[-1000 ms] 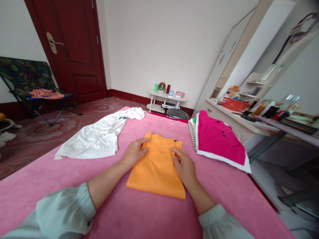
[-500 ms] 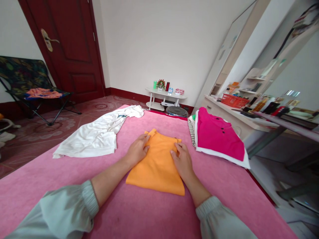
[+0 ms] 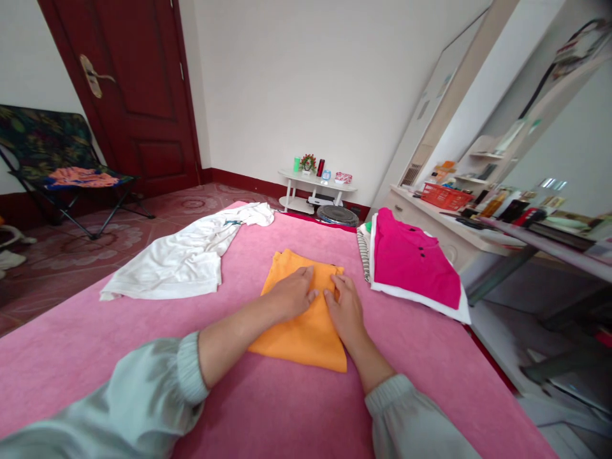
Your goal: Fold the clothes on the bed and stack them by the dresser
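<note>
Orange cloth — a folded garment (image 3: pixel 301 341) — lies flat on the pink cover (image 3: pixel 421 376), in front of the person and between the two sleeved forearms. The left hand (image 3: pixel 292 296) rests across its upper middle, palm down, with fingers extended toward the right and the thumb set apart from them. At the garment's upper right edge the right hand (image 3: pixel 347 310) touches the cloth, fingers bent and thumb apart from the forefinger; whether any fabric is pinched there I cannot tell. Well to the left, a rumpled white garment (image 3: pixel 167 268) is spread on the same cover. On the right, near the right hand, a magenta top (image 3: pixel 406 268) lies over white cloth, with striped fabric (image 3: pixel 364 255) showing at the pile's left side. Farther back stands a low white stand (image 3: pixel 312 180).
</note>
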`<act>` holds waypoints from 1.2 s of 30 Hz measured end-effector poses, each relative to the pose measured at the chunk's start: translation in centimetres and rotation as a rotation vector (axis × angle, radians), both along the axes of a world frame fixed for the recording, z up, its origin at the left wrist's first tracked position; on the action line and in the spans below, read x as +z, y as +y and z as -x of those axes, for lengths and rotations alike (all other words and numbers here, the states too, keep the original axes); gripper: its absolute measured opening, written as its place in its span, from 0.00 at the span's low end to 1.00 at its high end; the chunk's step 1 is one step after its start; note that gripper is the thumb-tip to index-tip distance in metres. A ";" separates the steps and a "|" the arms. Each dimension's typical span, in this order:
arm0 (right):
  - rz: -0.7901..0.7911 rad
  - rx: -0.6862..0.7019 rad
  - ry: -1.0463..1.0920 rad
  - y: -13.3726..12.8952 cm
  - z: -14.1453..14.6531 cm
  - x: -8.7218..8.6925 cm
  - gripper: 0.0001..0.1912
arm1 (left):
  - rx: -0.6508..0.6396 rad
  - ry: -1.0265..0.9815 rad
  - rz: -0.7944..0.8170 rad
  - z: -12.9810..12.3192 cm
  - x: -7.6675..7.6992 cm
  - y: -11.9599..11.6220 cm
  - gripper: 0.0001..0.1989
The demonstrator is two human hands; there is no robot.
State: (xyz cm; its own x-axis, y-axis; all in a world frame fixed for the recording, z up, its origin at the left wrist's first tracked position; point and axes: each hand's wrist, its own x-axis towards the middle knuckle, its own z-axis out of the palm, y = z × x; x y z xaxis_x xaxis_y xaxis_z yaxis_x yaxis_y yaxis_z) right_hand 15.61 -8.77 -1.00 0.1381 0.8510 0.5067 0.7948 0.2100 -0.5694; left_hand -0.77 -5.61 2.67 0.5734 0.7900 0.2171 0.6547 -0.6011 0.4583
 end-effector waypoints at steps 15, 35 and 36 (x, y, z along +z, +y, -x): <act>0.403 0.221 -0.027 -3.1 -0.7 4.6 0.14 | 0.025 0.071 -0.106 -1.0 -2.9 0.2 0.28; 0.495 0.186 -0.353 1.0 0.6 2.3 0.40 | 0.195 0.309 0.017 -1.1 -1.6 0.0 0.33; 0.510 0.148 -0.375 1.4 0.2 2.0 0.39 | 0.171 0.302 0.021 -0.8 -1.6 0.6 0.33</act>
